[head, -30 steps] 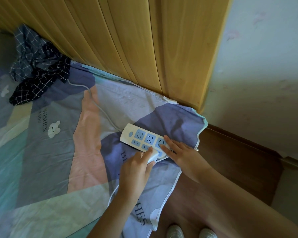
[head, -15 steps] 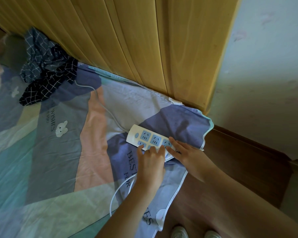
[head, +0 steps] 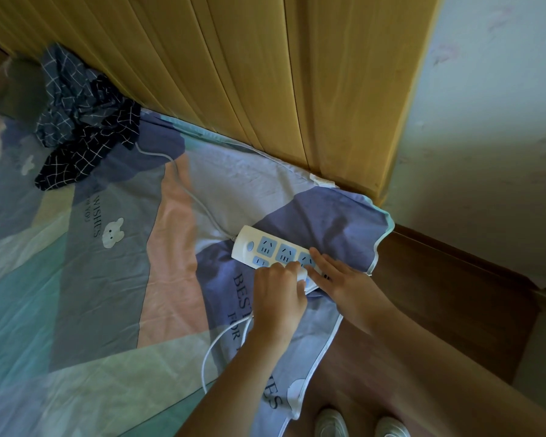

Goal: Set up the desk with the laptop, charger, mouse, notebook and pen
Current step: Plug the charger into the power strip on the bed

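A white power strip (head: 267,247) with blue sockets lies on the bed's patterned sheet (head: 108,279), near the corner. My left hand (head: 278,298) is closed around a white charger plug (head: 301,274) pressed against the strip's near end. The charger's white cable (head: 216,345) loops down from under that hand. My right hand (head: 338,279) lies flat on the strip's right end, fingers spread, holding it down. Laptop, mouse, notebook and pen are not in view.
The strip's own cord (head: 189,190) runs left toward a crumpled checked cloth (head: 82,127). A wooden headboard (head: 234,74) stands behind. Dark wooden floor (head: 438,294) and a pale wall (head: 492,121) lie to the right. My shoes (head: 360,424) show at the bottom.
My left hand has moved up against the strip's near end with the plug. The right hand stays on the strip. The camera has shifted slightly.
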Demonstrator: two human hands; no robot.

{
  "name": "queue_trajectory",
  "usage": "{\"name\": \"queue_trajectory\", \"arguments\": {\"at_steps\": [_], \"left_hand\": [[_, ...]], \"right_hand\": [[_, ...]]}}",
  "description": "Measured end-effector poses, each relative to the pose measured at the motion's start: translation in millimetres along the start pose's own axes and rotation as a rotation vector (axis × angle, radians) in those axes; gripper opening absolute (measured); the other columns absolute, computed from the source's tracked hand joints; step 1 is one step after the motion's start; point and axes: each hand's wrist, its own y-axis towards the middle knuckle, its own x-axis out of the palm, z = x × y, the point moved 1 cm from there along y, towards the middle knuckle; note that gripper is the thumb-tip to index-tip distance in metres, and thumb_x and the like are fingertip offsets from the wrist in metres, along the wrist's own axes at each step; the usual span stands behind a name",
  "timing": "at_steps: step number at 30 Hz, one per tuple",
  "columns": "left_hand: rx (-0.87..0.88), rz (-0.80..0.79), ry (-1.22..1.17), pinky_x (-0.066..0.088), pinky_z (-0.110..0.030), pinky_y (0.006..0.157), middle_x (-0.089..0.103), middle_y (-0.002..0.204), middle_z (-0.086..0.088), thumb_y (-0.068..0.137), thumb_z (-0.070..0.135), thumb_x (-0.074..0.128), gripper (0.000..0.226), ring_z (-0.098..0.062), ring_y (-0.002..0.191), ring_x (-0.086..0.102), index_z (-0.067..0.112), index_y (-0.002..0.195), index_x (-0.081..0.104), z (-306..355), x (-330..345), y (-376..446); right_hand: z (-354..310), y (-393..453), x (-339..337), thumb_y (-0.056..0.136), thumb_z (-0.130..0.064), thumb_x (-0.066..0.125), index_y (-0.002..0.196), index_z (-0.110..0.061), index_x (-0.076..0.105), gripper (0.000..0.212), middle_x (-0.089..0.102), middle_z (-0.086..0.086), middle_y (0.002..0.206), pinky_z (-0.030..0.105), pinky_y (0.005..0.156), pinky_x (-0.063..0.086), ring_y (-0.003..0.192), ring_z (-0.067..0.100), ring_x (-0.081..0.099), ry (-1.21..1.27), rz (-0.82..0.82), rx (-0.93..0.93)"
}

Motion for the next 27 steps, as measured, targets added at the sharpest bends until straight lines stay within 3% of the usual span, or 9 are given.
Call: {"name": "queue_trajectory", "arguments": {"at_steps": [2,6,10,11,13,15,20,23,27], "left_hand": [[-0.025,-0.025,0.069,0.048,-0.033,0.059,0.069,0.068,-0.006,0.072,0.019,0.078,0.012,-0.024,0.061,0.064,0.017,0.082,0.072,4,1,6],[0.023,-0.142,0.227,0.039,-0.021,0.045,0.055,0.043,-0.001,0.036,0.022,0.092,0.034,-0.017,0.039,0.054,0.017,0.054,0.063,20,-3,13],[0.114,-0.133,0.34,0.04,-0.021,0.047,0.054,0.043,0.002,0.029,0.029,0.092,0.041,-0.015,0.042,0.056,0.018,0.054,0.061,31,6,13],[0.133,-0.131,0.365,0.043,-0.023,0.053,0.059,0.05,0.002,0.039,0.033,0.091,0.037,-0.014,0.048,0.06,0.019,0.061,0.064,31,6,13],[0.148,-0.121,0.448,0.048,-0.033,0.085,0.069,0.086,0.0,0.07,0.037,0.078,0.028,-0.017,0.079,0.067,0.021,0.091,0.067,30,6,15],[0.11,-0.014,0.513,0.031,-0.053,0.107,0.063,0.123,-0.002,0.078,0.042,0.071,0.045,-0.026,0.105,0.064,0.024,0.118,0.064,25,5,16],[0.359,0.212,0.297,0.015,-0.064,0.108,0.048,0.145,-0.005,0.089,0.045,0.052,0.052,-0.026,0.135,0.042,0.021,0.136,0.051,28,-28,-5],[0.431,0.213,0.243,0.016,-0.06,0.108,0.055,0.138,-0.003,0.09,0.048,0.039,0.058,-0.023,0.13,0.049,0.017,0.139,0.044,34,-45,-30],[0.473,0.23,0.216,0.024,-0.051,0.108,0.067,0.093,0.007,0.064,0.027,0.081,0.082,-0.014,0.086,0.067,0.012,0.137,0.045,38,-63,-50]], "right_hand": [[0,2,0,0.053,-0.009,0.09,0.121,-0.008,0.063,0.073,0.056,0.018,0.133,0.034,0.069,0.06,0.103,0.031,0.066,0.008,0.007,-0.006],[0,4,-4,0.057,-0.025,0.09,0.116,-0.001,0.065,0.068,0.062,0.018,0.126,0.032,0.071,0.059,0.098,0.027,0.069,-0.035,0.058,-0.055],[1,5,-8,0.054,-0.037,0.089,0.109,-0.002,0.069,0.068,0.066,0.016,0.118,0.029,0.071,0.057,0.092,0.023,0.071,-0.133,0.083,-0.093],[1,5,-8,0.057,-0.038,0.088,0.108,-0.002,0.07,0.066,0.066,0.017,0.117,0.029,0.071,0.057,0.092,0.024,0.071,-0.145,0.086,-0.087],[2,3,-10,0.074,-0.038,0.074,0.111,-0.002,0.068,0.052,0.064,0.02,0.121,0.032,0.074,0.057,0.098,0.028,0.069,-0.173,0.108,-0.064],[-2,-3,-25,0.087,-0.031,0.046,0.114,-0.004,0.067,0.044,0.061,0.02,0.125,0.037,0.079,0.057,0.105,0.033,0.065,-0.209,0.149,-0.013],[-12,-23,-72,0.085,-0.02,0.034,0.117,-0.01,0.066,0.046,0.06,0.017,0.128,0.045,0.08,0.057,0.106,0.037,0.064,-0.244,0.24,0.015],[-19,-32,-102,0.079,-0.015,0.036,0.116,-0.014,0.066,0.048,0.063,0.014,0.124,0.043,0.079,0.056,0.099,0.032,0.067,-0.263,0.274,0.027],[-42,-45,-141,0.078,-0.006,0.04,0.114,-0.015,0.061,0.043,0.07,0.008,0.109,0.036,0.075,0.055,0.08,0.026,0.069,-0.276,0.357,0.036]]}}
